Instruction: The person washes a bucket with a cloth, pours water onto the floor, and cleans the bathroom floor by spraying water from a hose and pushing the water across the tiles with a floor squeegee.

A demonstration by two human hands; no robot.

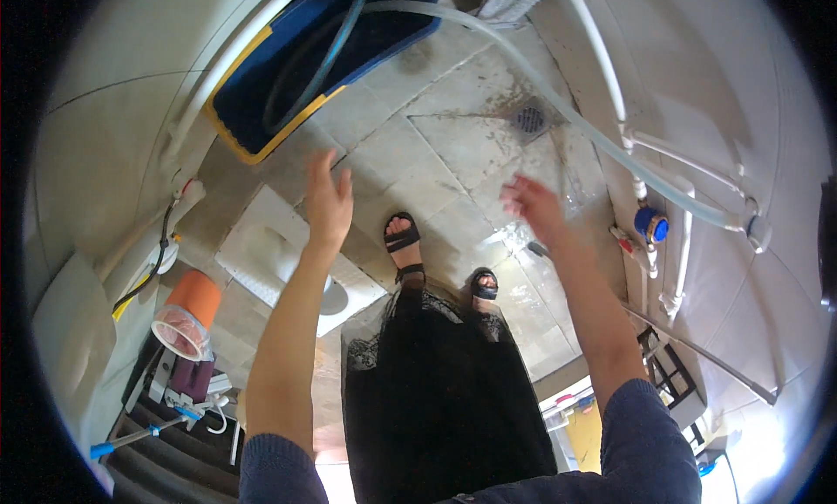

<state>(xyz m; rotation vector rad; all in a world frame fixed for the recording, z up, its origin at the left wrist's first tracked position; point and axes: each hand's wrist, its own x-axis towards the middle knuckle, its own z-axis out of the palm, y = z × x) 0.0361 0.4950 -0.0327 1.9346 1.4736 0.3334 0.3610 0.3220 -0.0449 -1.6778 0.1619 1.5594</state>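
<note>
My left hand [329, 200] is raised above the tiled floor with its fingers apart and nothing in it. It is between a dark blue plastic tub [252, 154] with a yellow rim and a white squat toilet [358, 287] set in the floor. My right hand [535, 206], slightly blurred, hovers over wet tiles with loosely bent fingers, and I see nothing in it. A translucent hose [536, 79] arcs from the tub to a fitting on the right wall. Below my hands are my feet in black sandals [404, 239].
A floor drain [530, 119] lies ahead. White pipes [605, 72] and a blue water meter [652, 226] line the right wall. A metal pole [713, 355] slants behind my right forearm. To the left stands an orange bin [195, 296] with a plastic liner.
</note>
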